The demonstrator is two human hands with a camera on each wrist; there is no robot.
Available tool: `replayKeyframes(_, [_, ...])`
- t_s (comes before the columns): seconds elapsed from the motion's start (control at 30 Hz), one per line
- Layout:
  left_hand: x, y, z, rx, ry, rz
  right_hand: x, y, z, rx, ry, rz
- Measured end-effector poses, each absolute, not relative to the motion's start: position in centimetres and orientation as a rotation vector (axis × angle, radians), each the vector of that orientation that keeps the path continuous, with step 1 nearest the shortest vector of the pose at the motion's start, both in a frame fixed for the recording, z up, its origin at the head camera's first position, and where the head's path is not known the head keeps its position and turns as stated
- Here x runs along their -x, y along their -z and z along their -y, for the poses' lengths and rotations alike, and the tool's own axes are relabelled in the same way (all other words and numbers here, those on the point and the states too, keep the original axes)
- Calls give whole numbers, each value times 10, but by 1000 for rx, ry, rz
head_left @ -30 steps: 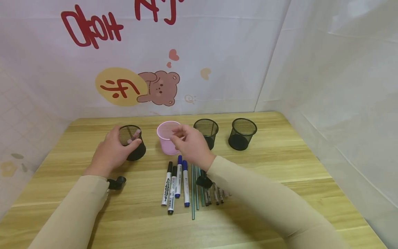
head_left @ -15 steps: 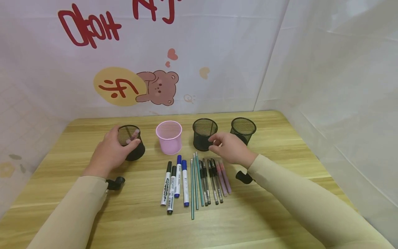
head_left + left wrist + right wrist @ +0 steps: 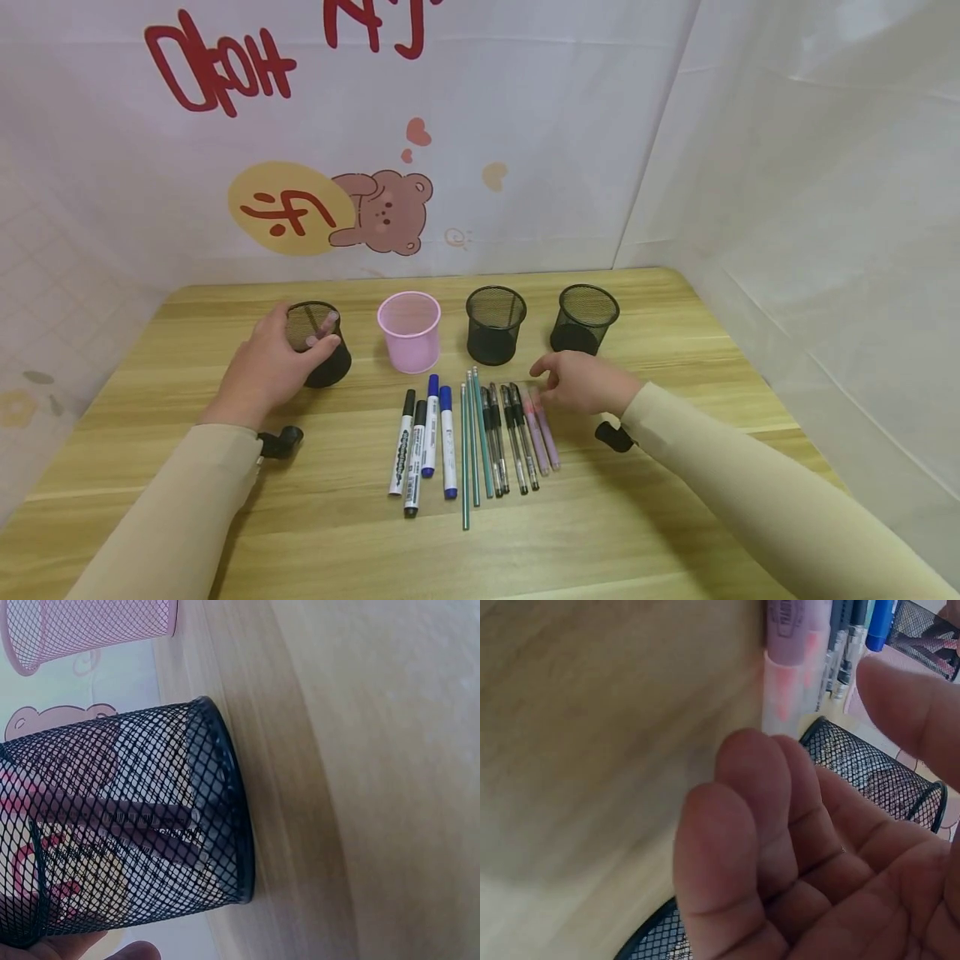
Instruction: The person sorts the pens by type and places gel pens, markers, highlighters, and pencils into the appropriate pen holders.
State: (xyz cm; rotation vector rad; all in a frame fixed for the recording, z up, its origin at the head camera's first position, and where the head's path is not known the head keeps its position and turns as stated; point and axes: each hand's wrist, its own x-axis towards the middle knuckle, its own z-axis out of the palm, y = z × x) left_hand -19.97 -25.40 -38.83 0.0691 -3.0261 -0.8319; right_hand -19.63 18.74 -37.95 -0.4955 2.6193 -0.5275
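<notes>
My left hand [image 3: 266, 362] grips the leftmost black mesh pen cup [image 3: 331, 370] round its side, thumb at the front of the rim. Two pink highlighters [image 3: 150, 814] lean inside that cup, seen through its mesh in the left wrist view. My right hand [image 3: 588, 383] is at the capped ends of two more pink highlighters [image 3: 550, 442], which lie on the wooden table. In the right wrist view, its fingers [image 3: 754, 776] and thumb stand apart with nothing between them, fingertips right by a translucent cap [image 3: 781, 694].
A pink mesh cup [image 3: 411, 350] and two black mesh cups [image 3: 492, 342] [image 3: 576, 336] stand along the back. Left of the highlighters lie black gel pens [image 3: 516, 442], green pencils [image 3: 465, 467] and black and blue markers [image 3: 447, 450]. White curtains enclose the table.
My right hand has moved right and nearer, from over the pink cup, past the middle black cup, down to the highlighters on the table. The left hand has kept its place on its cup.
</notes>
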Motion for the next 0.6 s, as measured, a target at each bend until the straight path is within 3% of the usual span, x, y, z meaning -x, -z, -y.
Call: replayKeyframes(0.6, [200, 391, 254, -63, 821, 3017, 191, 395, -187, 479, 523, -2592])
